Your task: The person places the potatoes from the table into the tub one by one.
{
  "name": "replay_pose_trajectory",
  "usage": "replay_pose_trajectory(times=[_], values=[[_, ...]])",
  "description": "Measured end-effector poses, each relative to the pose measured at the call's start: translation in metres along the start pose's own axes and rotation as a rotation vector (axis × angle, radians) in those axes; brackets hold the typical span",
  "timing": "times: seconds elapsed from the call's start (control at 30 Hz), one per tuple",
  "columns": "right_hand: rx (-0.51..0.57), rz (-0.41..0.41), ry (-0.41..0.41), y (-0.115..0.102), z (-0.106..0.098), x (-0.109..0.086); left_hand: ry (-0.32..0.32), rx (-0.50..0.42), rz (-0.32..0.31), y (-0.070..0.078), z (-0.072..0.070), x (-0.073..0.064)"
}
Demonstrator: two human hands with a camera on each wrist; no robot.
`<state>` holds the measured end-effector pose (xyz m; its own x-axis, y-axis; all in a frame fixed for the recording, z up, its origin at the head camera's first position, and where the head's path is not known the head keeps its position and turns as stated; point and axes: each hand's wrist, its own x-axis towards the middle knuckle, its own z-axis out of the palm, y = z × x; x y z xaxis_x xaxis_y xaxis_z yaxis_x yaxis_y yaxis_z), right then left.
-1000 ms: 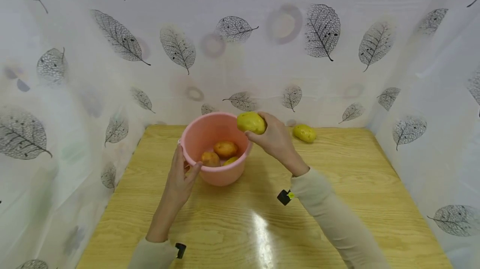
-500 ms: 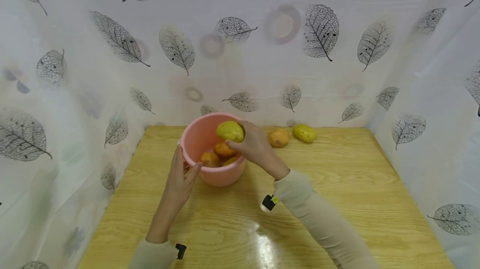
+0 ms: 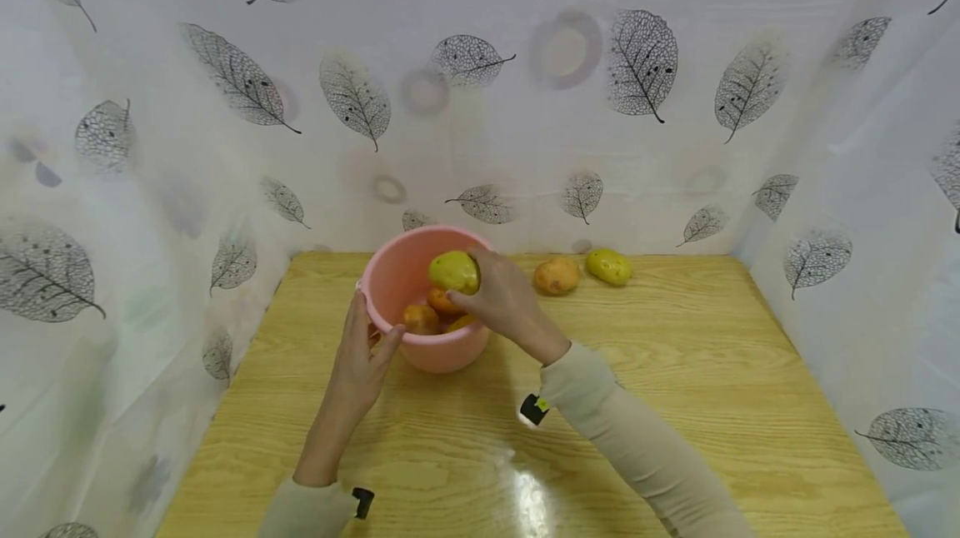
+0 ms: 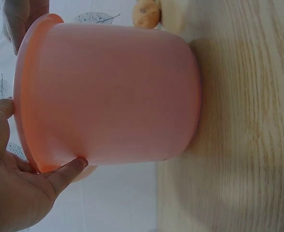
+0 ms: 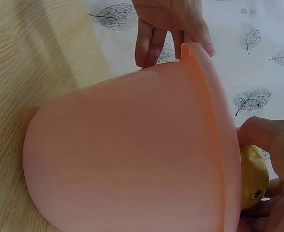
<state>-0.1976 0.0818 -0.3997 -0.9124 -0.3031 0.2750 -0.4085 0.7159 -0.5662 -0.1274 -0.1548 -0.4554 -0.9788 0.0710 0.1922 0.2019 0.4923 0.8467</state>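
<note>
Here, just left of the frame's centre, a pink plastic bucket [image 3: 444, 351] was stood upright on the wood-grain desk [image 3: 720, 405]. Its rim was held at the left by the left hand [image 3: 358, 363], with the thumb set at the edge and the fingers laid against the outer wall below it. A yellow-green potato [image 3: 453, 271] was pinched in the grip of the right hand [image 3: 504, 292], between thumb and fingers, at the bucket's mouth; in the right wrist view it was seen partly above the rim. Whether the potatoes beneath were touched by it could not be told. Inside the bucket, toward the near wall, a rounded brown potato [image 3: 422, 320], a half-hidden orange-brown potato [image 3: 440, 300] and a sliver of a yellow potato [image 3: 460, 323] were seen. Right of the bucket, near the desk's back edge, a tan potato [image 3: 557, 276] was placed just beside a smooth yellow-green one [image 3: 609, 266]. The background was filled by a white curtain [image 3: 495, 134] printed with dark skeleton leaves. Both forearms were covered by pale sleeves [image 3: 652, 446].
</note>
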Motion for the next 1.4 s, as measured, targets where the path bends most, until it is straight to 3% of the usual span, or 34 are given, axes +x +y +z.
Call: replay_pose_trajectory(times=[0.2,0.5,0.77,0.93,1.2,1.4], values=[[-0.080,-0.051,0.026,0.003,0.004,-0.002,-0.003,-0.005,0.002,0.001,0.000,0.000],[-0.068,-0.061,0.046,0.006,0.004,-0.003,0.009,-0.017,0.028,0.001,0.001,0.001],[0.058,-0.057,0.042,0.008,0.000,-0.003,0.011,-0.002,0.014,-0.001,0.001,0.002],[0.174,-0.005,0.029,0.016,-0.005,-0.003,0.012,0.001,0.022,-0.001,0.001,0.002],[0.294,0.004,0.112,0.034,-0.017,-0.004,0.010,-0.010,0.021,-0.001,0.001,0.001],[0.298,0.016,0.164,0.050,-0.028,-0.004,0.008,-0.012,0.016,-0.001,0.001,0.001]])
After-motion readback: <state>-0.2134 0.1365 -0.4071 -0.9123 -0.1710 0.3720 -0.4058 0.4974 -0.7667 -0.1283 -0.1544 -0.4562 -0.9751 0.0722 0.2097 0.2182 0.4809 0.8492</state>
